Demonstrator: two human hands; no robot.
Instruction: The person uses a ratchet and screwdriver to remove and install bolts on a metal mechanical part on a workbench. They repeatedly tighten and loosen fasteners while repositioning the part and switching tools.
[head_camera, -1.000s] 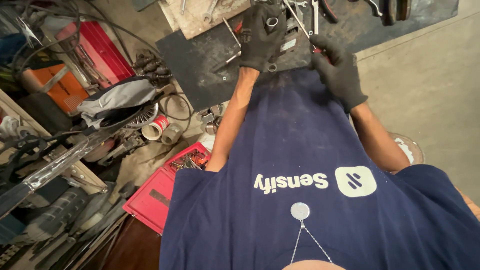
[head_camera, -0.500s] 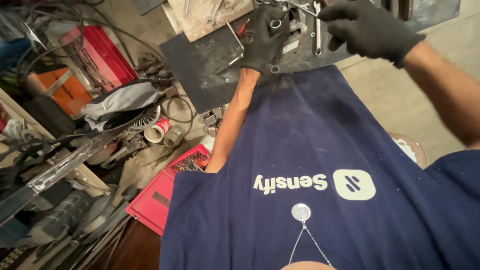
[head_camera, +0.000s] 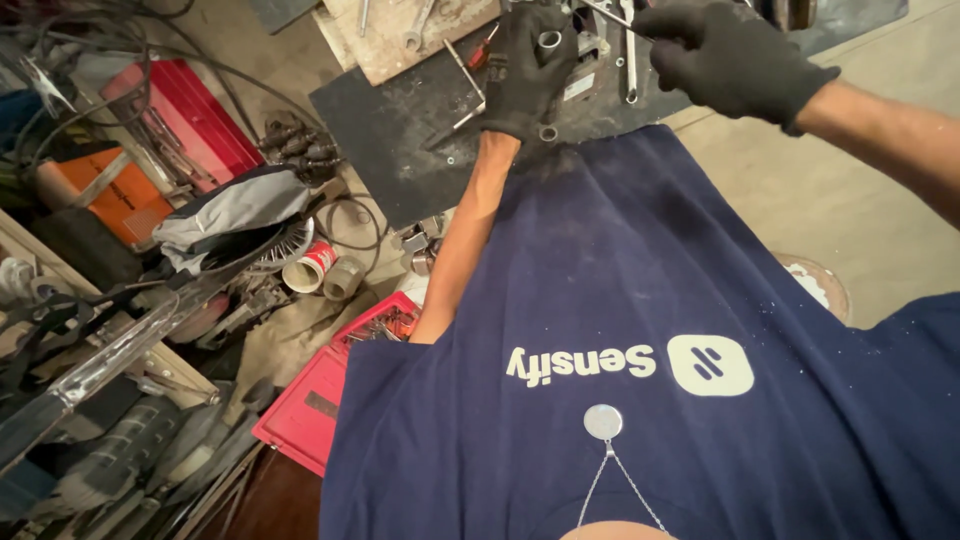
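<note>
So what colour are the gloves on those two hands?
Black, both the left hand and the right hand; the head view shows them clearly.

Bare concrete floor (head_camera: 860, 200) at right of frame lies open, while wrenches (head_camera: 628, 60) crowd the dark counter (head_camera: 400, 140) at top and red cases (head_camera: 310, 400), cables (head_camera: 100, 60) clutter the left.

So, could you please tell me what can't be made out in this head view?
- Left hand: its glove hides most of the short metal tube it grips.
- Right hand: the thin metal rod it pinches runs off the top edge.
- Dark mat: the navy shirt covers its near side.
- Wrenches: partly hidden, cut by the top edge.
</note>
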